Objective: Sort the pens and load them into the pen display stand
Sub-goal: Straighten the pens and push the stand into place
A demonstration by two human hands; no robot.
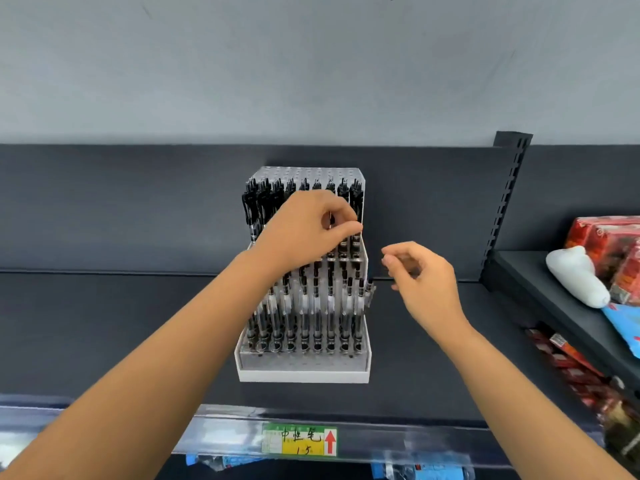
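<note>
The clear acrylic tiered pen display stand (301,374) with its white base sits on the dark grey metal shelf (104,323), its rows packed tight with black-capped, clear-barrelled pens (304,317). The left hand (308,226) reaches across to about 1 o'clock on the stand, thumb and forefinger grasping one pen (343,245) in a right-side column of an upper tier. The right hand (426,282) hovers at 3 o'clock, apart from the stand, fingers loosely curled with nothing visible in them. Since nothing braces the stand, a firm push or tug on that pen could likely shift or rock it. The left wrist lies over the middle tier, so it may snag neighbouring clips and lift them. A dark stray pen (370,292) juts from the stand's right edge, near the right hand, and a careless brush could knock it off.
</note>
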